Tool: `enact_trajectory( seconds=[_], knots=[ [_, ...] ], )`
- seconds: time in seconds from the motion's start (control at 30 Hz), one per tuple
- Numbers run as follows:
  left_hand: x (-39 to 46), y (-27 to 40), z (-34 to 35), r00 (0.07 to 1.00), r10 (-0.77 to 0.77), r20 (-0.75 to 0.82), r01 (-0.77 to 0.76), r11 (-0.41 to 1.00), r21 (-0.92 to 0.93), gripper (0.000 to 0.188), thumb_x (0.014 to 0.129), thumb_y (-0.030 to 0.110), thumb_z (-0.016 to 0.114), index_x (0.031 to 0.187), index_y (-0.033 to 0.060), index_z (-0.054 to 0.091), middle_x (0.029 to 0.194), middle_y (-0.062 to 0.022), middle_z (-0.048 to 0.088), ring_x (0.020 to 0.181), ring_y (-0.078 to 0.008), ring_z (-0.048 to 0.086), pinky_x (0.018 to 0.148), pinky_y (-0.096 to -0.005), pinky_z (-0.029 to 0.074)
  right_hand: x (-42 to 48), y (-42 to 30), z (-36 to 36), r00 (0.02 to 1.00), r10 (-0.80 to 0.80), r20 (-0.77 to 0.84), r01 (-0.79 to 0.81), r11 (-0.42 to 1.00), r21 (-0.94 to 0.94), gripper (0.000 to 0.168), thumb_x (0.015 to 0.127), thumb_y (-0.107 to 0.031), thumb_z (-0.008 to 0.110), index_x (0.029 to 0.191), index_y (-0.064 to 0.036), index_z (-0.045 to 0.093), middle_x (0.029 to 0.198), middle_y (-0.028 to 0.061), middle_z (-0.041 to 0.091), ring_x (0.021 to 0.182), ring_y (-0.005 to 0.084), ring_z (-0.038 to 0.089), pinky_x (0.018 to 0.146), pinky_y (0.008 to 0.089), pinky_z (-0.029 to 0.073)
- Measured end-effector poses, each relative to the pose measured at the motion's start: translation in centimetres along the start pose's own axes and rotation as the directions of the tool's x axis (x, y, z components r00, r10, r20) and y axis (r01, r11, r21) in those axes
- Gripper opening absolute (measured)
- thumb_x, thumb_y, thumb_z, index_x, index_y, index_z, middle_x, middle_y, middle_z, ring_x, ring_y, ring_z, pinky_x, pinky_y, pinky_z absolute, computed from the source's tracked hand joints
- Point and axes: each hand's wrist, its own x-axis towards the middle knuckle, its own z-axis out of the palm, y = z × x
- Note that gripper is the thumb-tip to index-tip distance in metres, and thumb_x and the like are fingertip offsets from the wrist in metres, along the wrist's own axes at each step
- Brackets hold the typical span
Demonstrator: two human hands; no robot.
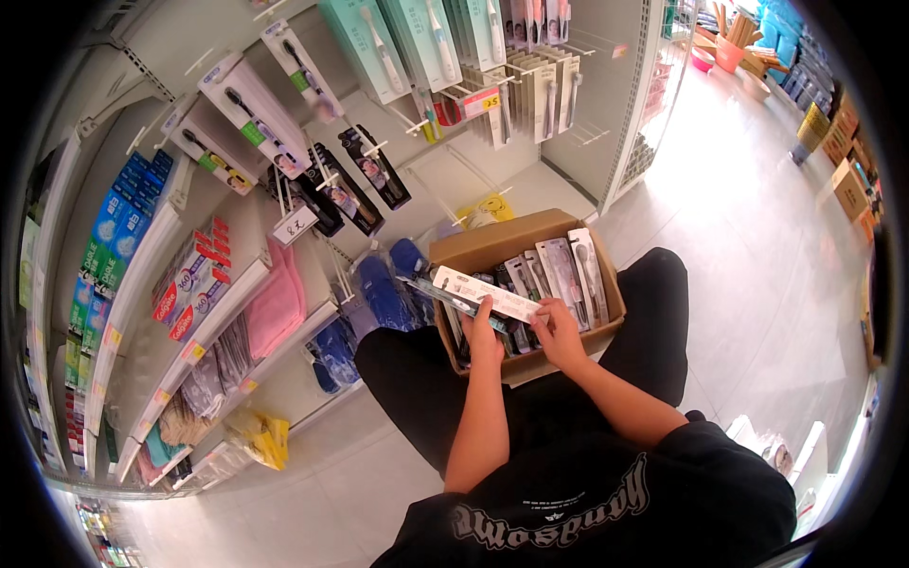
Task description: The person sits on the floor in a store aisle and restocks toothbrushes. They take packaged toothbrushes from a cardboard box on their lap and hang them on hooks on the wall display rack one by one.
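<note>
A cardboard box [490,238] sits between my knees, filled with packaged toothbrushes [564,270] standing on edge. Above it, my left hand [484,337] grips a clear-fronted toothbrush pack [454,301] and a white printed pack [483,291] lying against it. The thumb and fingers of my right hand [557,330] pinch the right end of the white pack. Both packs slant down to the right over the box's left half and hide some of its contents. Whether further packs lie beneath them in my left hand, I cannot tell.
Toothbrush packs [252,117] hang from hooks on the display panel ahead, beside a price card [295,226]. Left are shelves with Colgate toothpaste boxes [188,284] and a folded pink towel [278,305]. Bagged blue slippers [380,287] touch the box area. Tiled floor [738,284] runs right.
</note>
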Motion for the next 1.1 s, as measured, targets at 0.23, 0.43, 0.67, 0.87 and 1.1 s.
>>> enact_trajectory(
  seconds=[0.23, 0.43, 0.67, 0.87, 1.1],
  knots=[
    [0.1, -0.4, -0.2, 0.998, 0.053, 0.019, -0.054, 0.996, 0.072, 0.052, 0.085, 0.003, 0.065, 0.131, 0.0030, 0.041, 0.121, -0.0097, 0.055, 0.108, -0.0218, 0.056, 0.091, -0.0347, 0.045, -0.5, 0.9, 0.4, 0.991, 0.126, 0.043, -0.127, 0.992, 0.021, 0.027, 0.085, -0.003, 0.065, 0.108, 0.000, 0.052, 0.088, 0.0066, 0.059, 0.063, 0.0104, 0.056, 0.054, 0.0251, 0.045],
    [0.1, -0.4, -0.2, 0.998, 0.068, -0.013, -0.066, 0.990, 0.128, 0.051, 0.085, 0.009, 0.069, 0.129, 0.0034, 0.044, 0.120, -0.0084, 0.056, 0.107, -0.0202, 0.055, 0.093, -0.0332, 0.042, -0.5, 1.6, 0.5, 0.973, 0.168, 0.159, -0.170, 0.986, -0.006, 0.020, 0.082, -0.011, 0.067, 0.095, 0.000, 0.058, 0.084, 0.0152, 0.062, 0.070, 0.0263, 0.062, 0.062, 0.0357, 0.048],
    [-0.1, 0.1, 0.4, 0.996, 0.021, -0.091, -0.008, 0.990, 0.142, 0.054, 0.084, 0.021, 0.074, 0.127, 0.0053, 0.046, 0.119, -0.0064, 0.056, 0.107, -0.0180, 0.053, 0.092, -0.0332, 0.041, -0.4, 1.6, 0.4, 0.983, 0.174, 0.063, -0.169, 0.982, -0.082, 0.018, 0.087, -0.011, 0.062, 0.092, 0.000, 0.048, 0.079, 0.0157, 0.060, 0.065, 0.0239, 0.061, 0.057, 0.0359, 0.047],
    [-0.9, 0.8, 1.3, 0.992, 0.050, -0.114, -0.027, 0.980, 0.196, 0.033, 0.080, 0.011, 0.075, 0.103, 0.0072, 0.051, 0.087, -0.0026, 0.059, 0.068, -0.0156, 0.056, 0.065, -0.0312, 0.045, 0.1, 0.9, 0.4, 0.946, 0.322, 0.034, -0.324, 0.942, 0.092, 0.019, 0.092, -0.012, 0.057, 0.094, -0.001, 0.041, 0.074, 0.0115, 0.058, 0.055, 0.0171, 0.058, 0.051, 0.0325, 0.046],
    [-0.7, -0.3, 0.9, 0.999, 0.026, -0.036, -0.020, 0.986, 0.167, 0.030, 0.079, 0.006, 0.074, 0.099, 0.0062, 0.051, 0.085, -0.0025, 0.059, 0.069, -0.0143, 0.055, 0.065, -0.0294, 0.045, -0.1, 1.4, 0.4, 0.949, 0.309, 0.060, -0.314, 0.946, 0.081, 0.019, 0.092, -0.013, 0.055, 0.096, -0.002, 0.041, 0.073, 0.0136, 0.059, 0.054, 0.0200, 0.059, 0.052, 0.0356, 0.047]
  ],
)
